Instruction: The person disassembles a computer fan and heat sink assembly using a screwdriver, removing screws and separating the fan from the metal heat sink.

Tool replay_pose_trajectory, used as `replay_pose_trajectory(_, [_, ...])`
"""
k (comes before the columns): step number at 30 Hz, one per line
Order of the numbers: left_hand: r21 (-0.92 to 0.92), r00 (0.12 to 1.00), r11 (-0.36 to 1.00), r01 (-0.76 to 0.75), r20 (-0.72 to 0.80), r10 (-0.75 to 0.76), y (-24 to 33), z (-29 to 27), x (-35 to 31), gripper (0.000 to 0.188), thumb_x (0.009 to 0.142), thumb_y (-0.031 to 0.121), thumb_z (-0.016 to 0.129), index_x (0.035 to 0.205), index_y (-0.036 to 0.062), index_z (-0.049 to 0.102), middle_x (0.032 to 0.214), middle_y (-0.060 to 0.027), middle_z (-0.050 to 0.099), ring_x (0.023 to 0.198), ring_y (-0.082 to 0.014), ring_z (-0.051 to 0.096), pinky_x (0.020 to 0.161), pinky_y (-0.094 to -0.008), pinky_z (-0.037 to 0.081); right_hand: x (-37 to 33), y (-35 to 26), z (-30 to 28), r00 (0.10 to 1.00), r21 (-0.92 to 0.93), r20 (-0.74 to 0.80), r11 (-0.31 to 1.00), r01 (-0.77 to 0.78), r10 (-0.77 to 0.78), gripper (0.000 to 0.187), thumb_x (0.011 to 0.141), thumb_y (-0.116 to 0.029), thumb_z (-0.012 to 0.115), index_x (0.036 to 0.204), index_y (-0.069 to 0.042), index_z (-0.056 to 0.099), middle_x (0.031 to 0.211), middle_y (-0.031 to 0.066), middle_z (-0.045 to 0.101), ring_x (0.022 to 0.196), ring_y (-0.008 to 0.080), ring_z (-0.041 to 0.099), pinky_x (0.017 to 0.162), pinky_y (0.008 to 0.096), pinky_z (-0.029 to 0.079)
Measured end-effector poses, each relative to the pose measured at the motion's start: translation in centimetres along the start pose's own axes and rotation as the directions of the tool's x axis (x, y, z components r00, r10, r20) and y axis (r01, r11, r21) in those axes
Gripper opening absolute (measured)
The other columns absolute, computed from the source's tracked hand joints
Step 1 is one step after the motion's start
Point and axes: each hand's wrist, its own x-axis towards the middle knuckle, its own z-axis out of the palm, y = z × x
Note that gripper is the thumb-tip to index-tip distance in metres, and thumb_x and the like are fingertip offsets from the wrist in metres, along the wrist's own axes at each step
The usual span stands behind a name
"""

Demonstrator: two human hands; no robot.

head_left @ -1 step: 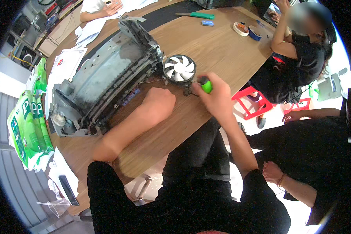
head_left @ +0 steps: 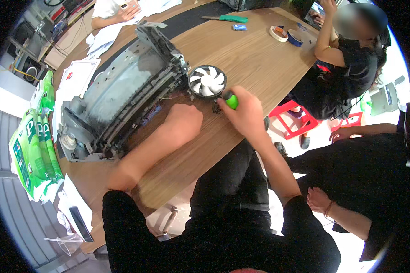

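Note:
My right hand (head_left: pixel 245 111) is wrapped round a green screwdriver (head_left: pixel 232 101) with a black end; only its handle shows. Its fingertips are beside a small dark part (head_left: pixel 217 107) at the near edge of a round fan (head_left: pixel 207 81) with white blades and a black frame. On the table to the left, my left hand (head_left: pixel 186 121) is closed, knuckles up, and whatever its fingers hold is hidden. Beyond that hand lies a long grey and black machine chassis (head_left: pixel 123 86), dusty and opened up, with thin wires (head_left: pixel 172 96) coming out near the fan.
On the wooden table (head_left: pixel 255 54) are a green-handled knife (head_left: pixel 233 19), a blue box (head_left: pixel 239 27) and tape rolls (head_left: pixel 278 33). Green packs (head_left: pixel 29 145) and a phone (head_left: pixel 80 223) are at left. Other people sit around; a red stool (head_left: pixel 290 119) stands right.
My right hand and the screwdriver handle have shifted slightly left, closer to the fan's near edge. The left hand stays closed in nearly the same place.

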Motion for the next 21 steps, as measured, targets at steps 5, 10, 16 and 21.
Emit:
replay_pose_trajectory(5, [-0.001, 1.000, 1.000, 0.015, -0.003, -0.015, 0.0, 0.0, -0.3, 0.021, 0.087, 0.014, 0.060, 0.088, 0.0050, 0.079, 0.092, -0.0176, 0.077, 0.088, -0.0314, 0.076, 0.074, -0.0438, 0.060, 0.6, 1.7, 0.3, 0.997, -0.128, 0.059, 0.991, -0.047, 0.054, 0.026, 0.082, -0.025, 0.076, 0.097, -0.006, 0.067, 0.091, 0.0194, 0.071, 0.087, 0.0423, 0.068, 0.075, 0.0496, 0.055])
replay_pose_trajectory(10, [-0.029, 0.998, 0.999, 0.017, -0.063, -0.018, -0.4, 0.6, 0.3, 0.021, 0.087, 0.016, 0.061, 0.088, 0.0055, 0.080, 0.091, -0.0169, 0.077, 0.088, -0.0316, 0.076, 0.074, -0.0449, 0.060, 1.3, 4.8, -3.9, 0.994, -0.097, 0.065, 0.992, -0.082, 0.089, 0.024, 0.082, -0.020, 0.074, 0.097, -0.002, 0.069, 0.084, 0.0244, 0.070, 0.083, 0.0448, 0.069, 0.073, 0.0483, 0.054])
replay_pose_trajectory(16, [-0.071, 1.000, 0.997, 0.000, -0.025, -0.001, -0.8, 0.5, 0.3, 0.038, 0.099, 0.031, 0.055, 0.090, 0.0017, 0.077, 0.091, -0.0222, 0.074, 0.086, -0.0394, 0.073, 0.080, -0.0509, 0.058, 2.3, 5.9, -6.8, 0.990, -0.081, 0.125, 0.995, -0.061, 0.071, 0.025, 0.085, -0.019, 0.075, 0.099, 0.000, 0.070, 0.083, 0.0239, 0.070, 0.085, 0.0422, 0.071, 0.076, 0.0442, 0.055])
replay_pose_trajectory(21, [-0.053, 0.998, 0.998, 0.041, -0.046, -0.044, -0.5, -0.3, -0.2, 0.033, 0.096, 0.032, 0.060, 0.089, 0.0061, 0.079, 0.092, -0.0173, 0.076, 0.090, -0.0327, 0.075, 0.081, -0.0459, 0.058, 2.9, 3.8, -9.5, 0.997, -0.063, -0.007, 0.995, -0.077, 0.077, 0.026, 0.087, -0.022, 0.078, 0.099, 0.000, 0.069, 0.085, 0.0158, 0.072, 0.077, 0.0252, 0.071, 0.074, 0.0358, 0.054])
